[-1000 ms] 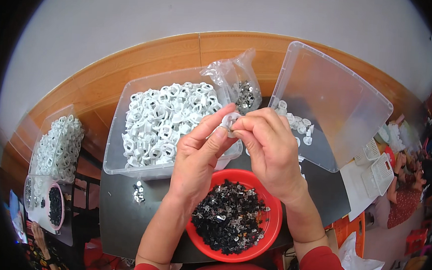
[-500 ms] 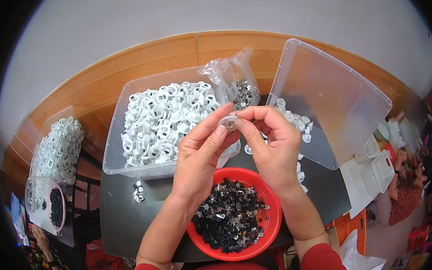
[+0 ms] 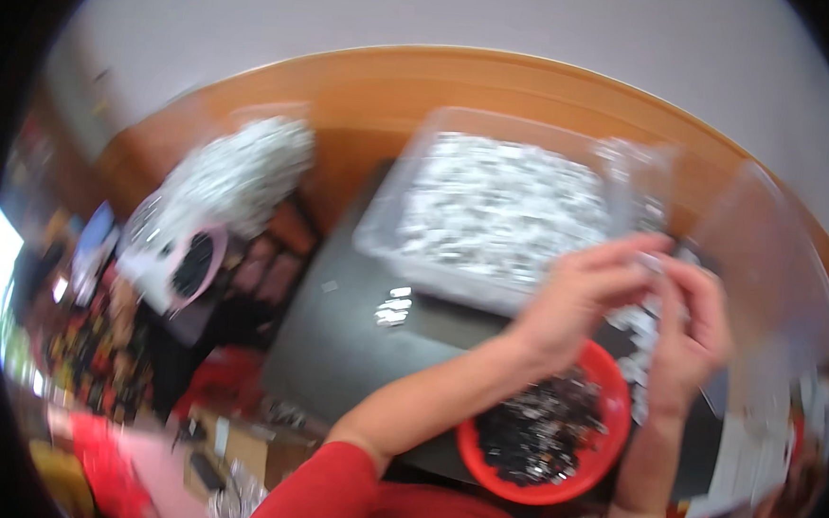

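Observation:
Close together above the red bowl, my left hand [image 3: 572, 297] and my right hand [image 3: 689, 342] meet at the fingertips. Both are closed on a small white plastic part [image 3: 650, 262], whose shape is smeared by motion. Beneath them the round red bowl [image 3: 621, 419] holds a heap of small black and clear pieces [image 3: 537, 428]. Beyond my left hand stands a clear plastic bin [image 3: 377, 242] filled with white ring-like parts [image 3: 503, 207]. More white parts [image 3: 638, 353] lie on the table, partly hidden behind my right hand.
A few small shiny pieces [image 3: 393, 307] lie on the dark table [image 3: 332, 358]. Right of the bin are a clear bag [image 3: 651, 193] and an upright clear panel [image 3: 765, 271]. Another person's arm [image 3: 125, 312] shows at left, near a heaped bin [image 3: 239, 172] and a pink-rimmed bowl [image 3: 217, 264].
The view has swung left, so the table and bins sit further right and everything is blurred. Both hands still hold the white part together.

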A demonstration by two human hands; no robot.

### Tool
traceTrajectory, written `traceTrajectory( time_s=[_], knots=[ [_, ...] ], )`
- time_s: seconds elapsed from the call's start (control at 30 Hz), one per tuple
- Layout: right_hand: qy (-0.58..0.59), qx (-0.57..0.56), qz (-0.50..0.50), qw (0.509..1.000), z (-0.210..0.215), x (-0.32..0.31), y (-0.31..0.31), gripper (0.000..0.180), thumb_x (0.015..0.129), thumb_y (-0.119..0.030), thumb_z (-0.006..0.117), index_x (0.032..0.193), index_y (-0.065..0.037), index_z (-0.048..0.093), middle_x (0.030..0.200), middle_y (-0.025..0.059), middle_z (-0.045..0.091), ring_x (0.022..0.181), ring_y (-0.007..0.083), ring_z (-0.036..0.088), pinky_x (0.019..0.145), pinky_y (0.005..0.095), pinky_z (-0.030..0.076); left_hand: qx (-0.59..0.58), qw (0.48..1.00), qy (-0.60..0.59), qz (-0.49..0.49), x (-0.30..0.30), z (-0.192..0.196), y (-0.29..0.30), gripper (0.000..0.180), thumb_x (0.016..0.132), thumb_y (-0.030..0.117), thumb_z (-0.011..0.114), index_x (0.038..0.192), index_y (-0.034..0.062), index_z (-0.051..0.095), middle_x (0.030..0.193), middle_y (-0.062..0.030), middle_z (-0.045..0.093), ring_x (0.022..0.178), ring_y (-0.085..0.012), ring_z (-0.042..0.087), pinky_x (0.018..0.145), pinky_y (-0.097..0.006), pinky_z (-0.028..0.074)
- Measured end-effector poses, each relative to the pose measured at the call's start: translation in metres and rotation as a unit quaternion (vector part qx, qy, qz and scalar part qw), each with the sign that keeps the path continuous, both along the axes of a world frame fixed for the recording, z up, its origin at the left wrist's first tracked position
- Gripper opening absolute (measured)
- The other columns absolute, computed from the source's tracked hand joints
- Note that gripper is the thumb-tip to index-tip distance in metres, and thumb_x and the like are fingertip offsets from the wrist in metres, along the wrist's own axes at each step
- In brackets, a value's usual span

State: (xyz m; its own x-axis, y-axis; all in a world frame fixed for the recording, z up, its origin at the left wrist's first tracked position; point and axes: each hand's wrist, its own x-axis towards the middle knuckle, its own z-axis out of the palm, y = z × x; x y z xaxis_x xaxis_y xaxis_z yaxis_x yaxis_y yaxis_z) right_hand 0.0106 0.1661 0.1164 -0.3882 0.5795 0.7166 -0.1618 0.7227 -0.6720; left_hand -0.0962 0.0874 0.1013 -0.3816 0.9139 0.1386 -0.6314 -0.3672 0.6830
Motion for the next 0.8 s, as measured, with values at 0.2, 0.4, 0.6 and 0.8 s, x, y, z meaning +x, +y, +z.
traceTrajectory(
  time_s=[0.2, 0.4, 0.6, 0.8],
  knots=[
    [-0.015, -0.056, 0.042, 0.997, -0.008, 0.024, 0.013, 0.014, 0.095, -0.001, 0.058, 0.107, 0.002, 0.064, 0.104, 0.0042, 0.064, 0.088, 0.0081, 0.059, 0.078, 0.0208, 0.046, 0.065, 0.997, -0.037, -0.034, 0.012, -0.003, 0.008, 0.039, 0.091, 0.008, 0.060, 0.129, -0.0016, 0.057, 0.108, -0.0079, 0.067, 0.094, -0.0131, 0.063, 0.090, -0.028, 0.051],
    [-0.020, -0.034, -0.036, 0.999, 0.002, 0.028, 0.011, 0.020, 0.094, -0.002, 0.059, 0.113, 0.001, 0.065, 0.103, 0.0003, 0.063, 0.084, 0.0038, 0.054, 0.071, 0.0170, 0.042, 0.086, 0.995, -0.033, 0.030, -0.015, 0.013, -0.012, 0.046, 0.091, 0.008, 0.058, 0.134, -0.0008, 0.047, 0.115, -0.0168, 0.065, 0.092, -0.0182, 0.067, 0.090, -0.028, 0.052],
    [-0.236, -0.051, -0.034, 0.970, -0.045, 0.084, 0.016, 0.010, 0.086, -0.009, 0.068, 0.092, -0.001, 0.069, 0.081, 0.0029, 0.062, 0.067, 0.0071, 0.050, 0.059, 0.0234, 0.041, 0.061, 0.997, -0.018, 0.051, -0.017, 0.015, -0.013, 0.048, 0.094, 0.004, 0.055, 0.139, 0.0028, 0.041, 0.121, -0.0212, 0.059, 0.097, -0.0247, 0.066, 0.084, -0.028, 0.057],
    [-0.399, -0.040, -0.039, 0.915, -0.080, 0.145, 0.001, 0.011, 0.083, -0.014, 0.067, 0.087, -0.004, 0.070, 0.080, 0.0131, 0.062, 0.075, 0.0318, 0.062, 0.069, 0.0403, 0.049, 0.042, 0.996, -0.029, 0.079, 0.013, 0.022, -0.015, 0.048, 0.095, 0.004, 0.052, 0.142, 0.0052, 0.039, 0.121, -0.0219, 0.059, 0.099, -0.0236, 0.065, 0.083, -0.028, 0.057]
  ],
)
